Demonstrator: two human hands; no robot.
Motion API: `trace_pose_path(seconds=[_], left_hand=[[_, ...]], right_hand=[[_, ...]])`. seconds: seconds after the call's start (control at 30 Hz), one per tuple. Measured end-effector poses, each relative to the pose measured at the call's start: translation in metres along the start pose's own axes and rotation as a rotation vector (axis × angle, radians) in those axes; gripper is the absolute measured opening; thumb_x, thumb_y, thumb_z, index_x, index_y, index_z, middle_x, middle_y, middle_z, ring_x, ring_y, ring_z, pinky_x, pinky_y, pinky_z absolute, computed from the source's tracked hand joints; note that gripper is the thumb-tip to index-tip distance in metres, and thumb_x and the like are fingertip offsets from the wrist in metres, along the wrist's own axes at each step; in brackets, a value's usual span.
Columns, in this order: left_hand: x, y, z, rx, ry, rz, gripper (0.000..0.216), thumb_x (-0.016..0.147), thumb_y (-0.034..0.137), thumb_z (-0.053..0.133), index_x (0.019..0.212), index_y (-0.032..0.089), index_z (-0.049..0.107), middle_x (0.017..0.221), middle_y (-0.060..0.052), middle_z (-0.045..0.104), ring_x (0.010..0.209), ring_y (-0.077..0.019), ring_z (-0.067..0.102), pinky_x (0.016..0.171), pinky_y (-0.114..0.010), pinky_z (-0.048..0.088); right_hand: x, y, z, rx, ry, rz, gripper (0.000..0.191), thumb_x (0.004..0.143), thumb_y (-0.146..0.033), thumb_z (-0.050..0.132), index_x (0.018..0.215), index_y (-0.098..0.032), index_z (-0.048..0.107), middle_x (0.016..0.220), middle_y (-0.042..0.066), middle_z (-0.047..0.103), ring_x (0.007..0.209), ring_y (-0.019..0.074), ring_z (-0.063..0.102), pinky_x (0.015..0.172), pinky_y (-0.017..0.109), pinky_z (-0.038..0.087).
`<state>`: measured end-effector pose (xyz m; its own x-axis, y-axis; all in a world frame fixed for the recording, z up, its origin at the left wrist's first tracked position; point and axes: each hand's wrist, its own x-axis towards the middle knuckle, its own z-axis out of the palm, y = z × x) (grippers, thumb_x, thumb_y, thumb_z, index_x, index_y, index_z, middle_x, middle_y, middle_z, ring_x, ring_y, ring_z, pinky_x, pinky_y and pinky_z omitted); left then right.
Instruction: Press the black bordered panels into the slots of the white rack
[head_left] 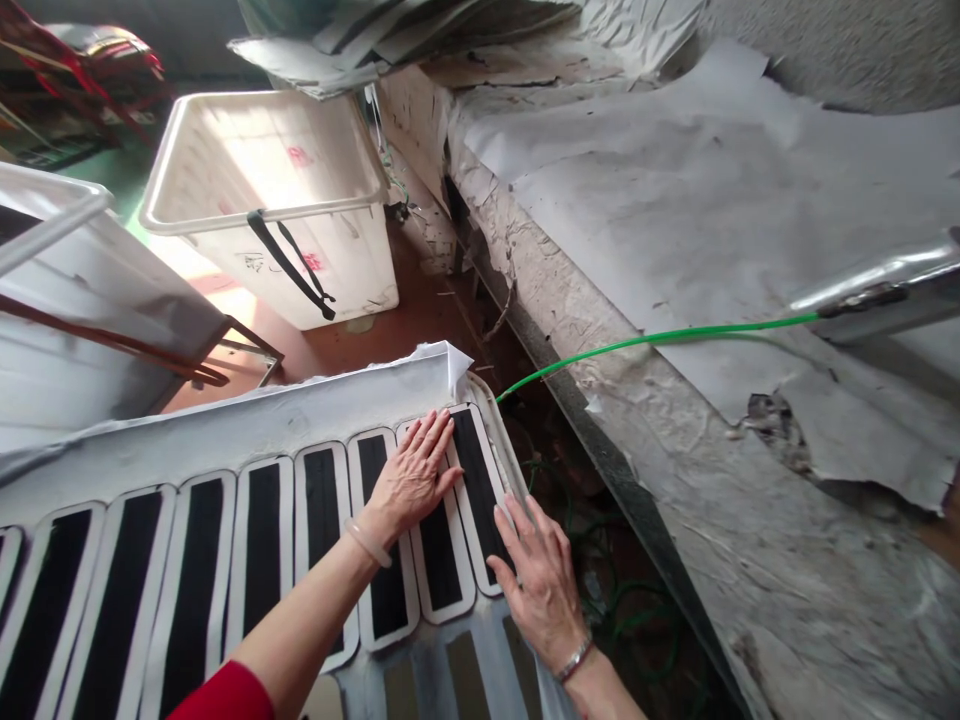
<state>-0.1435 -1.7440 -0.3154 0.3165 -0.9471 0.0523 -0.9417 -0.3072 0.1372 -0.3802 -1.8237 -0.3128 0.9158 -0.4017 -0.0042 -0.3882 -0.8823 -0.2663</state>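
A row of flat rounded panels, each black in the middle with a pale border, lies on a board with a white raised edge. My left hand [416, 475] rests flat, fingers stretched out, over the upper part of a panel [441, 555] near the right end of the row. Beside it, my right hand [538, 570] has its fingers spread at the right edge of the last panel [474, 465]. The fingertips touch or nearly touch its pale border. Neither hand grips anything. Farther left, more panels [262, 535] lie side by side.
A white plastic bin [322, 270] with a black strap [289, 265] stands beyond the board. Another bin [90, 310] is at far left. On the right runs a paper-covered bench [675, 200], crossed by a green hose [660, 337] leading to a metal tool [885, 280].
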Motion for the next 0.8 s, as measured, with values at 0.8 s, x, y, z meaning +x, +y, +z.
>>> trace_pose_path(seconds=[0.8], left_hand=[[-0.001, -0.001, 0.006, -0.079, 0.001, -0.003, 0.066, 0.097, 0.047, 0.038, 0.150, 0.014, 0.020, 0.160, -0.009, 0.019, 0.148, -0.0231, 0.013, 0.122, -0.045, 0.019]], right_hand=[[-0.050, -0.017, -0.004, -0.167, -0.030, -0.257, 0.061, 0.101, -0.046, 0.039, 0.146, -0.007, 0.034, 0.154, 0.011, 0.027, 0.142, 0.0293, 0.020, 0.113, 0.044, 0.017]])
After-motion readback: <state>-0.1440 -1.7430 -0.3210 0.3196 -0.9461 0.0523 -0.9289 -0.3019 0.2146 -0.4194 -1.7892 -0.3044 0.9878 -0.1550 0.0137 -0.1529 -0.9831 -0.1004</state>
